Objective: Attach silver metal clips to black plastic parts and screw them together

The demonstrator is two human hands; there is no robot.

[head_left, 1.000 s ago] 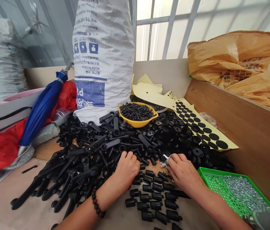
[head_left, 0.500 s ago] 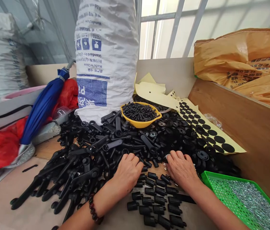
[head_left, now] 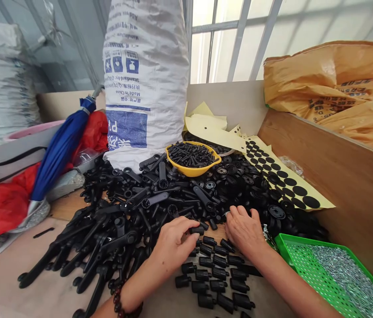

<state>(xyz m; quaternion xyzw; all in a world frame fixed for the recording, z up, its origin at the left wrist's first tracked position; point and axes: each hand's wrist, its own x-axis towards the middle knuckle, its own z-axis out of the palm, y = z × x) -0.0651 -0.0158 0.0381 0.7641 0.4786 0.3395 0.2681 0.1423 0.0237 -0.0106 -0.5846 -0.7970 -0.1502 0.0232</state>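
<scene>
My left hand (head_left: 177, 240) pinches a small black plastic cylinder (head_left: 197, 230) between thumb and forefinger. To its right, my right hand (head_left: 245, 229) is closed at the near edge of the black pile, fingertips pointing down and away; what they hold, if anything, is hidden. Below and between the hands, small black knobs with narrow stub ends (head_left: 219, 274) lie in rough rows on the table. Beyond both hands spreads a heap of black crank-shaped handles (head_left: 155, 199), with black round caps (head_left: 277, 212) towards the right.
A yellow bowl (head_left: 189, 171) of black screw-like pieces sits on the heap before a white sack (head_left: 160, 88). Right is a green basket (head_left: 300, 269) of small metal pins. A sheet of black round stickers (head_left: 318, 204) lies behind; a blue umbrella (head_left: 62, 145) leans at left.
My left hand has turned and opened its grip outward, now showing a black cylinder between thumb and forefinger. My right hand has shifted only slightly. The view has moved a little.
</scene>
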